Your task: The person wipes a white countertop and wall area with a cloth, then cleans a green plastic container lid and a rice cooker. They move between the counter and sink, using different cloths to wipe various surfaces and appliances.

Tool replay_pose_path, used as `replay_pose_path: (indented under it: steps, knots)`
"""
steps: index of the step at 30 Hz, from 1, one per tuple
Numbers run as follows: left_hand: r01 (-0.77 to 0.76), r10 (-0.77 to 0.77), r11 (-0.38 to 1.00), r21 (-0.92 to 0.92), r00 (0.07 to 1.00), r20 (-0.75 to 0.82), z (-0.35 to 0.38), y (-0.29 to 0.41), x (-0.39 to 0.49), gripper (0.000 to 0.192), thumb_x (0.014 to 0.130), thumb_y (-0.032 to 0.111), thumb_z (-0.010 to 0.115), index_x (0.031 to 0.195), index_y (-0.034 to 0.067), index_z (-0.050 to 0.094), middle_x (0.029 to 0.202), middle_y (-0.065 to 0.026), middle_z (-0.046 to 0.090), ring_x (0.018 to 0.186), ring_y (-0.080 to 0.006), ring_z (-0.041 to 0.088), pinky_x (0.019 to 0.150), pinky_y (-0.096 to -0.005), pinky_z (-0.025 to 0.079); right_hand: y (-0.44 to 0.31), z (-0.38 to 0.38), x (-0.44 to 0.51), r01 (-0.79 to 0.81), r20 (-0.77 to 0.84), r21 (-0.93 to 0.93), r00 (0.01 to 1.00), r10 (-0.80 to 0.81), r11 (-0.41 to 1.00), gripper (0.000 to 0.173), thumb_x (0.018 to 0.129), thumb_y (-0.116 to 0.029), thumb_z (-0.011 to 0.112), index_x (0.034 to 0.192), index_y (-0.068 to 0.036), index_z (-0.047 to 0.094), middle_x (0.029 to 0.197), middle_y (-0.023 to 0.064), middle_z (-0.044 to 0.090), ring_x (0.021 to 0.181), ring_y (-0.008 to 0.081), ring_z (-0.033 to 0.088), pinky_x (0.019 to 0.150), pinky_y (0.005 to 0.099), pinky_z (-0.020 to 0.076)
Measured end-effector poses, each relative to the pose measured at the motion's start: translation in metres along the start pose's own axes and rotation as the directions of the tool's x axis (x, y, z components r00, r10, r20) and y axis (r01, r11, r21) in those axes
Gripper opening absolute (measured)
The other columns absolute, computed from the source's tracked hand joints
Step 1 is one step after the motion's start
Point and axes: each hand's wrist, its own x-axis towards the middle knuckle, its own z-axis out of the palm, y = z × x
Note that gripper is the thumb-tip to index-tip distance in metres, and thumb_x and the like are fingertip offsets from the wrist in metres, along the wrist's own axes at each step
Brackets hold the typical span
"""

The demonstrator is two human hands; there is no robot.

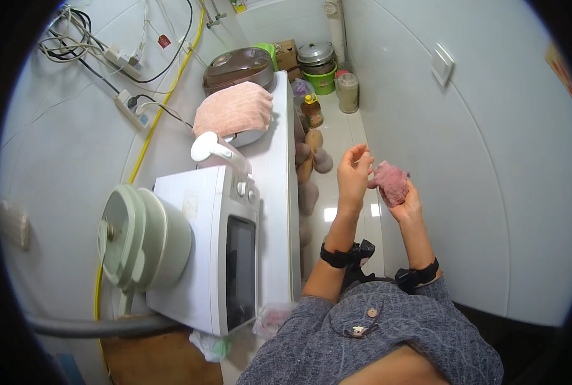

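Observation:
My right hand (411,203) holds a crumpled pink cloth (393,185) with a fluffy surface, in front of the white wall on the right. Just left of the cloth is my left hand (354,175), raised with bent fingers and nothing visible in it. A peach-pink towel (235,109) lies over a white appliance (248,138) on the white counter (277,192). Nearer to me stand a white and pale pink kettle (228,154) and a white microwave oven (204,240). A pale green lidded pot (146,238) sits on the microwave.
A brown-lidded appliance (240,70) stands at the counter's far end. On the floor are an oil bottle (312,113), a lidded jar (348,94) and a green bucket (321,81) under a steam pot (316,55). Power strips (131,109) and cables hang along the left wall.

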Motion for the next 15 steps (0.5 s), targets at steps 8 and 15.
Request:
replay_pose_path:
  steps: [8,15]
  knots:
    - [0.001,-0.053,0.964,-0.265,0.981,-0.188,-0.098,0.032,0.131,0.027,0.097,0.018,0.053,0.117,0.0,0.056,0.107,-0.0107,0.064,0.088,-0.0173,0.063,0.076,-0.0291,0.052,0.04,0.105,0.105,-0.179,0.114,-0.182,0.973,0.202,0.967,0.046,0.103,-0.025,0.033,0.136,0.006,0.041,0.131,0.0202,0.055,0.116,0.0327,0.059,0.096,0.0458,0.0505]
    - [0.084,-0.162,0.956,-0.28,0.95,-0.268,-0.154,0.025,0.164,0.024,0.097,0.017,0.053,0.114,0.001,0.058,0.102,-0.0103,0.064,0.082,-0.0152,0.063,0.073,-0.0281,0.052,0.092,0.151,0.171,-0.343,0.063,-0.288,0.925,0.375,0.894,0.043,0.1,-0.024,0.037,0.132,0.003,0.046,0.128,0.0178,0.057,0.112,0.0314,0.061,0.091,0.0447,0.0517]
